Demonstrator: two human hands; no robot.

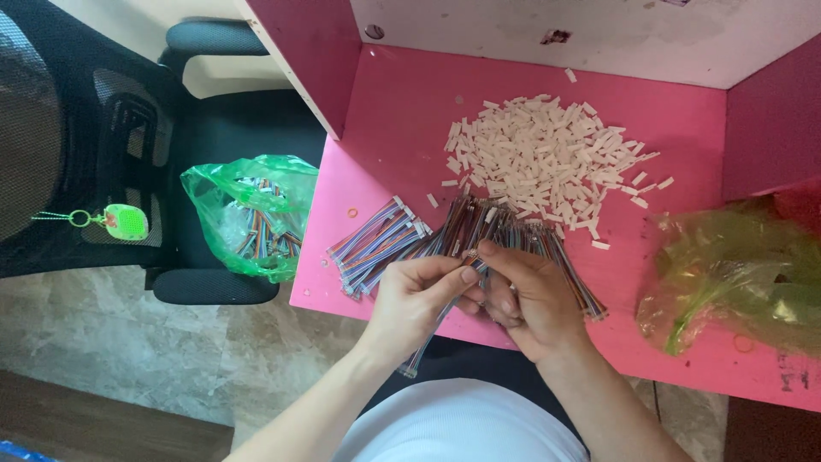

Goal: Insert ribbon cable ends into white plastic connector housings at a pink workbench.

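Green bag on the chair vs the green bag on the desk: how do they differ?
The green bag on the chair is bright green and bulges open, showing multicoloured ribbon cables inside. The green bag on the desk is paler, more see-through, lies crumpled flat, and its contents cannot be made out. The first rests on the black chair seat left of the pink desk; the second lies on the desktop's right side. Both are thin plastic, away from both hands.

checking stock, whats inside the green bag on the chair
The green bag holds striped ribbon cables with white end plugs, showing through its open top. The crumpled plastic covers the lower part, so how many are in there cannot be seen.
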